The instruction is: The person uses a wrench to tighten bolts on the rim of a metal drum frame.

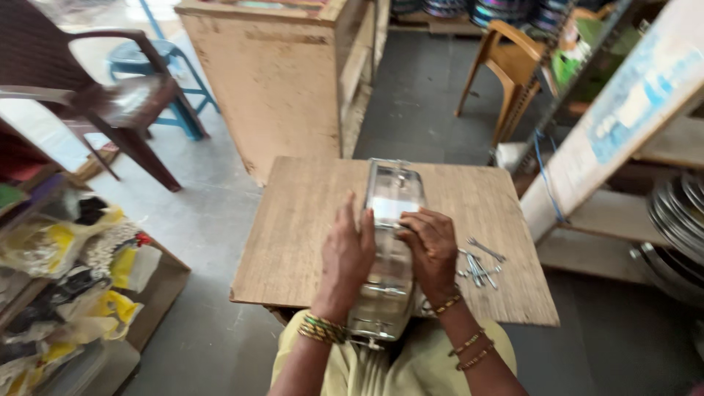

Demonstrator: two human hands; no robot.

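A long shiny steel tiffin carrier (391,213) lies on its side along a small wooden board table (308,220), reaching from the table's middle back to my lap. My left hand (347,253) presses flat against its left side. My right hand (431,248) curls over its right side with the fingers on top. A white label shows on the upper face of the carrier, just beyond my fingers. Bangles sit on both wrists.
Several small metal clips or spanners (478,265) lie on the table by my right hand. A plywood counter (279,81) stands ahead, a dark chair (110,103) and blue stool at left, a tan chair (513,66) at back right. Packed goods fill shelves (66,257) at left; steel vessels (678,213) at right.
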